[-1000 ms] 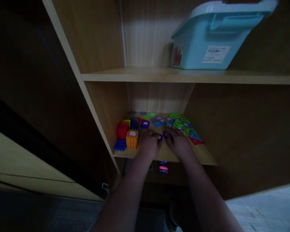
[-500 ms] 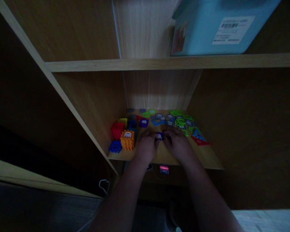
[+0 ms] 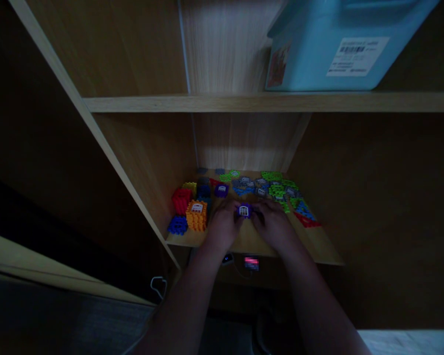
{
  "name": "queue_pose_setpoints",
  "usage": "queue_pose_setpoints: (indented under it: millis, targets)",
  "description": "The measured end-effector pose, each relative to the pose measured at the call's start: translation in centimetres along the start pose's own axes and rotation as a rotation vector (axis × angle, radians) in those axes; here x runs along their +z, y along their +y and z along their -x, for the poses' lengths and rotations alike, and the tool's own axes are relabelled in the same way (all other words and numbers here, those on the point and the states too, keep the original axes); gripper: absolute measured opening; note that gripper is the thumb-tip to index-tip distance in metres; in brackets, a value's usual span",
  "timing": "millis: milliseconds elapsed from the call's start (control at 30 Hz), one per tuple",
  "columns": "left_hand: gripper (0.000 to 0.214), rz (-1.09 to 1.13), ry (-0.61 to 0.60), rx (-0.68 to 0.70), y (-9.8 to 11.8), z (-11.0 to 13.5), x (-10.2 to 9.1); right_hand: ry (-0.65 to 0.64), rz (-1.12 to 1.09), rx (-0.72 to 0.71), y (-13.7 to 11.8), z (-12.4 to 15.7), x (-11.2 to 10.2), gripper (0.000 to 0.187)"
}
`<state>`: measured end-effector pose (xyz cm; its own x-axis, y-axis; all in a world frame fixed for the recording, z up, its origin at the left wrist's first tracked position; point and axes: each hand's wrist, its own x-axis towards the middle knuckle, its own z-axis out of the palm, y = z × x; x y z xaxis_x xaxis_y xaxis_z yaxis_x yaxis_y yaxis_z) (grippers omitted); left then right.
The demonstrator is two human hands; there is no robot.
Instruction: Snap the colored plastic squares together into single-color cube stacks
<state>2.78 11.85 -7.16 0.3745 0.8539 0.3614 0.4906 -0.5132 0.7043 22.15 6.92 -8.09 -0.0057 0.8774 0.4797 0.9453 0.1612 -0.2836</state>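
Note:
Between my two hands is a purple square building tile [image 3: 244,211] with a white window pattern on its face. My left hand [image 3: 224,222] pinches its left edge, and my right hand [image 3: 272,219] grips the right edge. Both hands are over the front part of the lower shelf. Just behind my left hand lies another purple tile [image 3: 221,190] with a white mark. To the left stand an orange stack of tiles [image 3: 197,216], a red stack [image 3: 181,201] and a blue stack [image 3: 178,225].
Loose green tiles [image 3: 277,190], grey-blue tiles [image 3: 245,183] and a red triangular tile [image 3: 306,220] spread across the back and right of the shelf. A light-blue bin [image 3: 318,59] sits on the upper shelf board [image 3: 225,103]. The compartment has wooden side walls.
The purple tile in my hands has turned so its window face shows more fully. The whole view has shifted slightly; the other tiles lie as before.

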Motion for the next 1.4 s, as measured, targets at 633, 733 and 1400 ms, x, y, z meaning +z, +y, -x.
queue_pose_setpoints:
  millis: [633, 733, 1400]
  targets:
    - [0.045, -0.042, -0.01, 0.012, 0.5, 0.1, -0.1, 0.044, -0.195, -0.018, -1.0, 0.0, -0.9, 0.019]
    - [0.042, -0.042, -0.007, 0.048, 0.6, 0.2, -0.2, 0.042, -0.28, 0.003, -1.0, 0.1, -0.8, 0.017]
    - [0.013, 0.406, -0.067, -0.101, 1.7, -0.2, 0.2, 0.159, -0.56, 0.157, -1.3, 0.4, -1.9, 0.02]
